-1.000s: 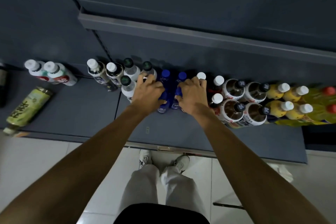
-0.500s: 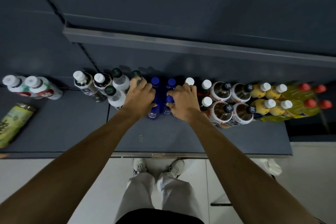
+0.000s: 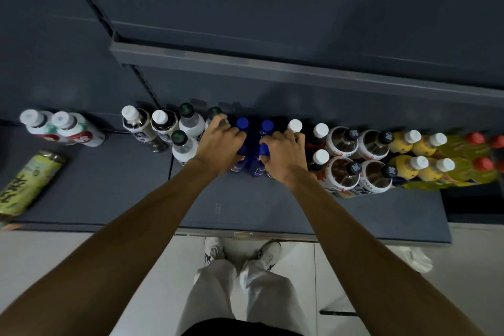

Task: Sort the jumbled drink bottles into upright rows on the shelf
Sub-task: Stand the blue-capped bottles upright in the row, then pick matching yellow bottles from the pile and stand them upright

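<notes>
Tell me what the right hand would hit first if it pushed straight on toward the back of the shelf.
Probably the rear white-capped bottle directly ahead of the right hand, whose fingertips look at or just short of its cap. Behind it is the dark back panel. Depth is hard to judge from above.

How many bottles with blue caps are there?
4 show: two at the back, and two in front, partly covered by the left hand and right hand. More may be hidden under the hands.
</notes>
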